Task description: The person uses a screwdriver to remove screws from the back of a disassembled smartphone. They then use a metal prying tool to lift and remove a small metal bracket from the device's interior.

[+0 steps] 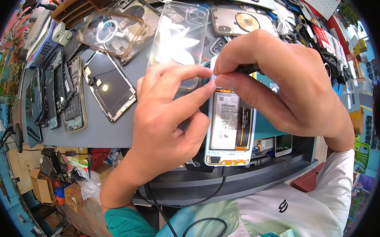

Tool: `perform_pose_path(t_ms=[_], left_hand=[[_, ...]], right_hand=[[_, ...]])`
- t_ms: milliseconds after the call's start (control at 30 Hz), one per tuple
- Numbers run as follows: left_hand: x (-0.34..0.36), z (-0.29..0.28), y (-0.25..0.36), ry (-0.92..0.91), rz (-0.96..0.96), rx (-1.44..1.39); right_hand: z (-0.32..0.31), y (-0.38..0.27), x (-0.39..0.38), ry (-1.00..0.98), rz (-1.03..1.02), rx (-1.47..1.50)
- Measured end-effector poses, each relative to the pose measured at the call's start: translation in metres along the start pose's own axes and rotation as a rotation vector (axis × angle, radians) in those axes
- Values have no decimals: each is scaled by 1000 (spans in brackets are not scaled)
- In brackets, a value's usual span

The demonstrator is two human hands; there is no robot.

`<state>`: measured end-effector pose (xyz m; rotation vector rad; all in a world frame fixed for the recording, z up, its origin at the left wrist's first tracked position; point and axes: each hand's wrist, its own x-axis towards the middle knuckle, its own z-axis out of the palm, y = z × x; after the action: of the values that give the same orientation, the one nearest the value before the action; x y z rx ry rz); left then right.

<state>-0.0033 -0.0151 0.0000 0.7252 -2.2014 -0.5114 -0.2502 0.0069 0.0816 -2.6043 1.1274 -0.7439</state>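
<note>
- Black screen panel (110,87) is lying at the phone's (237,131) ten o'clock.
- Left hand (166,109) is reaching to its twelve-o'clock end, gripping what I cannot tell.
- Already uncovered, the phone is showing its battery (222,122) in place, apparently awaiting closing up.
- Right hand (288,78), at two o'clock, is pinching a partly hidden dark object (249,68).

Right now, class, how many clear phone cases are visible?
2: a white-ringed case, upper left; a glare-lit case, just beyond the left hand. Others may be hidden.

lettering (228,106) and crossed-out bin sign (224,124) on pale battery (225,119), black emblem (283,206) on shirt (314,202)
</note>
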Motion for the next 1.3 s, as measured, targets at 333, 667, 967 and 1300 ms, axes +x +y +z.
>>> perform_pose_path(t_ms=[333,667,967,1300], left_hand=[[-7,3,-13,87,47,-11],[-12,0,-16,86,3,-138],[-15,0,-11,112,-75,-203],[-11,2,-12,145,-61,-207]], right_hand=[[-13,-6,21,-198,130,-269],[-6,-6,21,-196,76,-203],[-5,-7,25,-198,69,-187],[-8,-8,24,-189,81,-184]])
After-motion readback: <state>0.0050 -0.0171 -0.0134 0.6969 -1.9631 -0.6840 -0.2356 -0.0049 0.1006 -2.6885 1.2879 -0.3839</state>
